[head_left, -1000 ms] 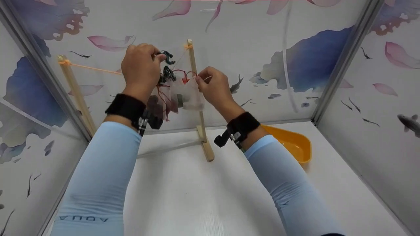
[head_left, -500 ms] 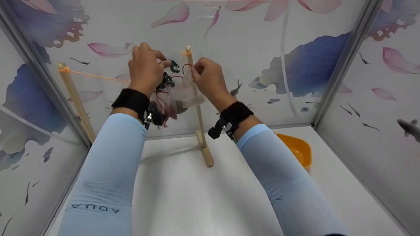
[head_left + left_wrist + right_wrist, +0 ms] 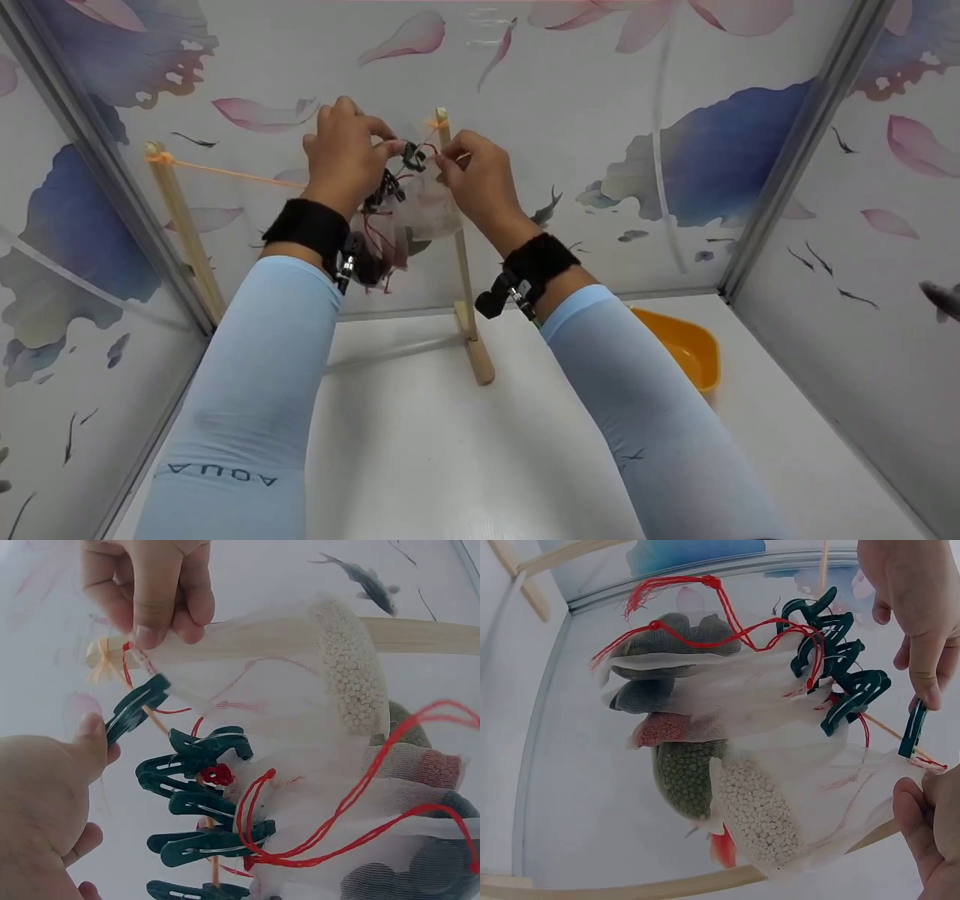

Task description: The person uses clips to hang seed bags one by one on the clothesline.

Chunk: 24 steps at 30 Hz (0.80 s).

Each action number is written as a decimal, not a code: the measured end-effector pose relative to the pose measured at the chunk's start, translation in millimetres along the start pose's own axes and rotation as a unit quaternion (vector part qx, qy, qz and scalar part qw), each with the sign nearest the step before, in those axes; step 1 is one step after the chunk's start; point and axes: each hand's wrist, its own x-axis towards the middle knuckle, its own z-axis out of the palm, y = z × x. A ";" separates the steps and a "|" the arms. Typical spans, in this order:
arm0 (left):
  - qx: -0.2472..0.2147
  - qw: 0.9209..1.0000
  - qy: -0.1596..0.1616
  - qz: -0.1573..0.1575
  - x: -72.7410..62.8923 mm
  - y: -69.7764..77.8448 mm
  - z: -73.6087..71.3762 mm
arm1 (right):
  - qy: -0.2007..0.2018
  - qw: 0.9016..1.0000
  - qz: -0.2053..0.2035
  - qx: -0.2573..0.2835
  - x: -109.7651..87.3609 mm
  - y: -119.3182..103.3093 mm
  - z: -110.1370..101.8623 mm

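Observation:
My left hand (image 3: 349, 154) pinches a dark green clothespin (image 3: 139, 706) between thumb and finger. Beside it, the right hand (image 3: 480, 176) pinches the top corner of a sheer drawstring bag (image 3: 757, 814) with white pellets in its bottom. The clothespin's tip lies right at the bag's top edge in the right wrist view, close to the orange string (image 3: 154, 720). Farther along that string, several green clothespins (image 3: 210, 742) hold up more sheer bags, filled with green, red and dark contents. Red cords (image 3: 352, 802) dangle from these bags.
Two wooden posts, a left one (image 3: 180, 225) and a right one (image 3: 466, 277), carry the orange string, tied near their tops. A yellow tray (image 3: 694, 349) sits on the white table (image 3: 420, 465) at the right. Printed panels (image 3: 555, 90) enclose the table.
My left hand has moved right with the clothespin, nearer the right post. The right hand has risen and shifted left, lifting the bag's top up to the string beside the clothespin.

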 end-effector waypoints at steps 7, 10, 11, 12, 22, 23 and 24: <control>0.003 0.999 -0.030 0.028 -0.6 1.6 3.2 | -0.022 0.999 0.025 0.028 -1.3 -1.2 0.4; 0.010 0.998 -0.052 0.035 -1.0 1.1 2.8 | -0.025 0.998 0.041 0.033 -1.2 1.2 -1.8; 0.010 0.997 -0.059 0.038 -1.4 0.6 2.8 | -0.025 0.998 0.044 0.033 -1.4 2.6 -2.9; 0.009 0.997 -0.067 0.042 -2.2 0.0 3.1 | -0.025 0.998 0.047 0.032 -1.8 4.0 -4.0; -0.041 0.988 0.083 0.123 -22.8 1.6 20.3 | -0.031 0.999 0.021 0.015 -19.5 22.5 -29.8; -0.050 0.982 0.114 0.140 -28.0 0.5 22.7 | -0.031 0.999 0.023 0.017 -23.3 25.5 -33.3; -0.060 0.975 0.145 0.158 -33.9 -1.0 25.5 | -0.032 0.999 0.026 0.018 -27.5 28.7 -37.3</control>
